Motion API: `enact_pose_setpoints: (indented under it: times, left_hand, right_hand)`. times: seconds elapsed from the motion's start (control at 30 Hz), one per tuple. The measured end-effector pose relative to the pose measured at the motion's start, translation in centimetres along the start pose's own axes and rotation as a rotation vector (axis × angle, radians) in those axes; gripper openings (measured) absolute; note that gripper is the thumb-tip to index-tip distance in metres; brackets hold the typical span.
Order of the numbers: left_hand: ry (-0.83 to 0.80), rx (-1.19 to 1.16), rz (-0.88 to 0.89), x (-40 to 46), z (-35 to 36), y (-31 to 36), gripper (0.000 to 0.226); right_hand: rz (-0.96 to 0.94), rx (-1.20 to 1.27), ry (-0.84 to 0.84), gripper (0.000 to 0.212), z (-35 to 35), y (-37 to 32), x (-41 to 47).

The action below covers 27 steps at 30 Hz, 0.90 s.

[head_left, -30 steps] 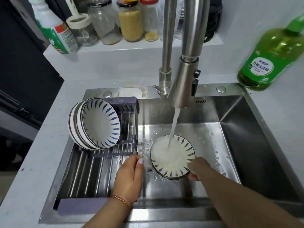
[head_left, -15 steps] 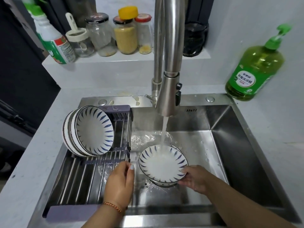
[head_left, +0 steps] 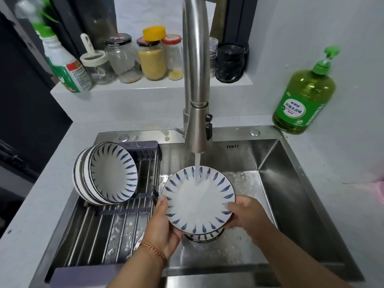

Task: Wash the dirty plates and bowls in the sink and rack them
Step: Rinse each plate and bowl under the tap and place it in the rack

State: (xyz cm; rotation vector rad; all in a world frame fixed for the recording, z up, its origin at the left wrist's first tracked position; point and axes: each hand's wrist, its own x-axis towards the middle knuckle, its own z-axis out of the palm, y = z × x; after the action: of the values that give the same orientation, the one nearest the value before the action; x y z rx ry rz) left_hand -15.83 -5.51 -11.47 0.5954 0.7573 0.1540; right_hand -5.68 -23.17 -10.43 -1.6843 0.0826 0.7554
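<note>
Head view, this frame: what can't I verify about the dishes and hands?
- Dish under the held plate: only its rim shows, the plate covers it.
- Count of racked bowls: they nest, the front one hides the rest.
- Left hand and right hand fingertips: behind the plate.
- Spray bottle top: blurred.

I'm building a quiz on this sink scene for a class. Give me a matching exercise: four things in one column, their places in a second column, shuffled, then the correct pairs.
Things:
1. plate
2. stacked bowls
3. green soap bottle
4. jars

Places:
A. on the ledge behind the faucet
B. on the counter right of the sink
C. under the running water, held by both hands
D. leaning on the drying rack

Pairs: 1-C, 2-D, 3-B, 4-A
</note>
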Motion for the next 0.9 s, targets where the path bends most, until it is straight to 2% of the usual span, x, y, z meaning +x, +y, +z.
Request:
enact_pose_setpoints:
  times: [0.03, 0.1, 0.17, 0.23, 0.33, 0.4, 0.5, 0.57, 0.6, 0.67, 0.73, 0.83, 0.9]
  left_hand:
    - [0.001, 0.025, 0.018, 0.1, 0.0, -0.1, 0.047]
    - [0.005, 0.070, 0.061, 0.0, 0.1, -0.2, 0.047]
    - [0.018, 0.106, 0.110, -0.2, 0.3, -0.1, 0.045]
    - [0.037, 0.109, 0.139, -0.3, 0.5, -0.1, 0.041]
    - [0.069, 0.105, 0.161, 0.0, 0.8, 0.0, 0.041]
    - [0.070, 0.111, 0.172, 0.1, 1.2, 0.3, 0.042]
    - [0.033, 0.155, 0.152, -0.1, 1.5, 0.2, 0.036]
    - [0.053, 0.214, 0.127, -0.1, 1.7, -0.2, 0.026]
    - [0.058, 0.230, 0.120, 0.0, 1.6, -0.3, 0.028]
    - [0.035, 0.270, 0.119, 0.2, 1.5, -0.8, 0.045]
    - [0.005, 0.253, 0.133, 0.0, 1.8, -1.0, 0.039]
    - [-0.004, 0.178, 0.130, -0.2, 2.1, -1.1, 0.036]
    - [0.010, 0.168, 0.158, -0.1, 2.1, -1.1, 0.038]
  right_hand:
    - [-0.040, -0.095, 0.065, 0.015, 0.0, 0.1, -0.1]
    - [-0.187, -0.445, 0.199, 0.027, -0.1, 0.3, -0.4]
    - [-0.443, -0.740, 0.272, 0.024, -0.2, 0.6, -0.9]
    - [-0.674, -0.960, 0.173, 0.027, -0.4, 1.1, -1.3]
    - [-0.790, -1.144, -0.130, 0.057, 0.2, 1.0, -2.7]
    - [-0.805, -1.184, -0.284, 0.059, 1.4, 0.0, -4.0]
    - [-0.641, -1.086, -0.505, 0.074, 3.6, -1.3, -4.9]
    - [-0.591, -0.966, -0.560, 0.084, 4.7, -2.0, -4.0]
    - [-0.575, -0.915, -0.573, 0.080, 5.1, -2.3, -3.3]
    - [-0.531, -0.875, -0.575, 0.063, 5.3, -2.7, -1.8]
    - [-0.497, -0.944, -0.534, 0.060, 5.0, -3.1, -0.7]
    - [-0.423, -1.149, -0.429, 0.070, 3.6, -3.6, 0.7]
    - [-0.385, -1.272, -0.352, 0.095, 2.3, -3.5, 0.9]
